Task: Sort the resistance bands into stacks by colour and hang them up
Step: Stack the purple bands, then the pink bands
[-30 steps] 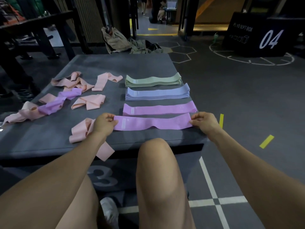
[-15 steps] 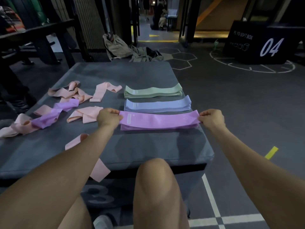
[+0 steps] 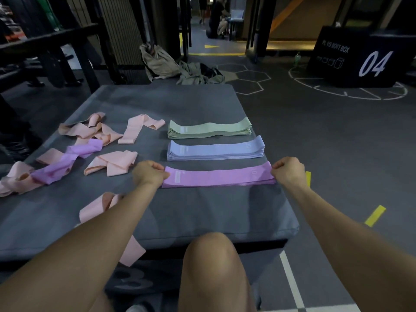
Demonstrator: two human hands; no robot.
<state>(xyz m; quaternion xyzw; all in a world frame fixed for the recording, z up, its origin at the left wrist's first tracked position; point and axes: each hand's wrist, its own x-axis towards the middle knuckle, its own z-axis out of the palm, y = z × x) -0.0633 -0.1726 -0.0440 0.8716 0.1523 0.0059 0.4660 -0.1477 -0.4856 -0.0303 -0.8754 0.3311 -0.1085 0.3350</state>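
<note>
While both hands pinch the ends of the purple band [image 3: 217,176], it lies flat along the top of the purple stack [image 3: 216,183] on the near right part of the worktop [image 3: 202,212]. The left hand [image 3: 149,173] has its fingers curled round the band's left end, the right hand [image 3: 289,171] round the right end, knuckles up. How many bands lie under it cannot be told; only thin layered edges show.

Three neat stacks sit in a row on the right side: the green stack [image 3: 209,129] farthest, the blue stack [image 3: 215,150] in the middle, the purple one nearest. They lie parallel and close together, not touching.

On the left side lie the unsorted bands. One loose purple band [image 3: 67,161] runs twisted across the pink ones. The pink bands number about six, though the tangles make the count unsure: a knotted clump [image 3: 87,129] at the far left, one folded band [image 3: 139,129] beside the green stack, one crumpled band [image 3: 111,163] just left of the left hand, a heap [image 3: 15,180] at the left edge under the purple band, and one band [image 3: 96,208] draped over the near edge, partly hidden by the left forearm.

One bare knee [image 3: 213,251] shows below the worktop's near edge.
</note>
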